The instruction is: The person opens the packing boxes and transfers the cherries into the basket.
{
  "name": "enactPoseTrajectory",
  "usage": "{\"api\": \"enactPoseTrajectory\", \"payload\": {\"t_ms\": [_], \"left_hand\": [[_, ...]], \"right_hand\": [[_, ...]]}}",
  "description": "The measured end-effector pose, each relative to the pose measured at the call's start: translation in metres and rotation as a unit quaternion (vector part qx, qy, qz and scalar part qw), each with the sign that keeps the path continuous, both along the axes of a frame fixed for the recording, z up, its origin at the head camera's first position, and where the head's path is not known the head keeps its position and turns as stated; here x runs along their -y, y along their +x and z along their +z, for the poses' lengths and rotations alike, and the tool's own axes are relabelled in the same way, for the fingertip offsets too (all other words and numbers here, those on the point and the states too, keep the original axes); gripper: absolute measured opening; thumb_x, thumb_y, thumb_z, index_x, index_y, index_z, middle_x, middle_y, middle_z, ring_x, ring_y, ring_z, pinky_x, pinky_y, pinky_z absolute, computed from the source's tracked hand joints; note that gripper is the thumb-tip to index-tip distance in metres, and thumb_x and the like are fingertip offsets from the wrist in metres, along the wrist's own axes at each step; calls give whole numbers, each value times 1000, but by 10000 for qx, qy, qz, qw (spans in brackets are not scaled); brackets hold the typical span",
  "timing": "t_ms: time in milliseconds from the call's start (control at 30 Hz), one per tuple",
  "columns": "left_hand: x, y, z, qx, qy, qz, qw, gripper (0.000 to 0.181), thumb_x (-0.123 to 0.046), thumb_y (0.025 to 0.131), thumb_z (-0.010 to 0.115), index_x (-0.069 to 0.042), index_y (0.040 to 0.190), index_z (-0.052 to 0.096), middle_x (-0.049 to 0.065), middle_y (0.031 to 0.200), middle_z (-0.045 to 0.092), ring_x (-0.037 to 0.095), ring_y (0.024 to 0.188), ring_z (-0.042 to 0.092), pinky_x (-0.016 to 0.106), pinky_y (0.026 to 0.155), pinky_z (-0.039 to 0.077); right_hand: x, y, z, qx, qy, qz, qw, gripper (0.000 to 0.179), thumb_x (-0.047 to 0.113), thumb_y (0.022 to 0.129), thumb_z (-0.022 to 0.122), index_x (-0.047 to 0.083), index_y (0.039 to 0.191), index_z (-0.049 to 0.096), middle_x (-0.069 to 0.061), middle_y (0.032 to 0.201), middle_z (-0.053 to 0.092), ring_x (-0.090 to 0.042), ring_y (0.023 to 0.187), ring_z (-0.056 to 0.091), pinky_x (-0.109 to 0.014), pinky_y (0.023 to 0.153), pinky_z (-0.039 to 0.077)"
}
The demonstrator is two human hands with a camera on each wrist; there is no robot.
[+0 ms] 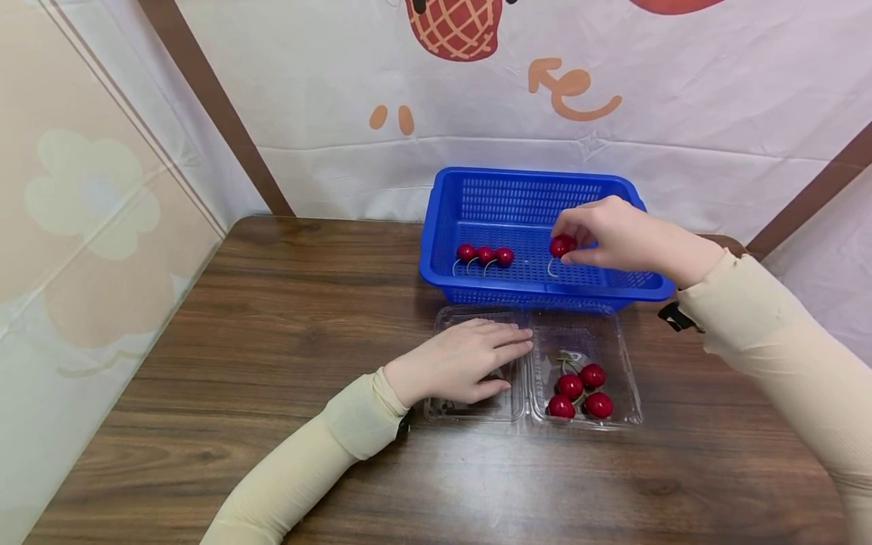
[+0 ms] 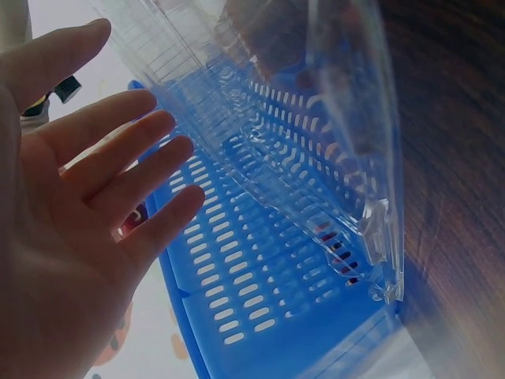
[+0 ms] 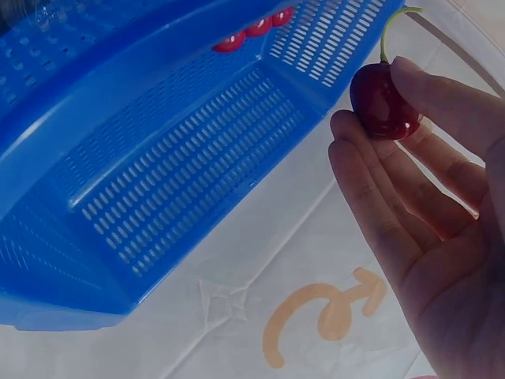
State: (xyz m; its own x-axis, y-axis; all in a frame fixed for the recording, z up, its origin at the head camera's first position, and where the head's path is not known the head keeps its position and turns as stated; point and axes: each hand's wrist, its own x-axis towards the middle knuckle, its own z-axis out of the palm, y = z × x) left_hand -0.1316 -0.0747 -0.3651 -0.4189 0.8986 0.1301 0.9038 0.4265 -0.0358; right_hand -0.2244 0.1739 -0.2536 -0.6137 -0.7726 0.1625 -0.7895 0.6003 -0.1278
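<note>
My right hand [image 1: 606, 233] pinches a dark red cherry [image 3: 383, 101] between thumb and fingers, above the blue basket [image 1: 436, 269]. Its thin stem sticks out free of the fingertips. Three more cherries [image 1: 484, 256] lie in a row inside that basket, toward its left side. Over the left half of a hinged clear plastic box [image 1: 623, 363] lies my left hand [image 1: 470, 361], fingers extended and reaching to the middle fold. Several cherries [image 1: 570, 386] with stems sit together in the box's right half. In the left wrist view, the left palm [image 2: 71, 205] holds nothing.
Both containers stand on a dark wooden table [image 1: 272, 333], the plastic box directly in front of the basket. Behind the table hangs a pale printed cloth [image 1: 327, 91], close to the basket's back rim. Another cloth panel [image 1: 82, 227] borders the left side.
</note>
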Motion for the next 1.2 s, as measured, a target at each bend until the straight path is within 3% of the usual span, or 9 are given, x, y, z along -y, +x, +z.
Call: {"api": "enactPoseTrajectory", "payload": {"t_ms": [1200], "left_hand": [[0, 1, 1, 123, -111, 80, 9998, 60, -41, 91, 57, -10, 141, 46, 4, 146, 44, 18, 134, 42, 34, 111, 35]], "right_hand": [[24, -50, -9, 521, 110, -444, 9976, 26, 14, 78, 77, 6, 100, 66, -7, 85, 70, -19, 77, 67, -38, 74, 57]]}}
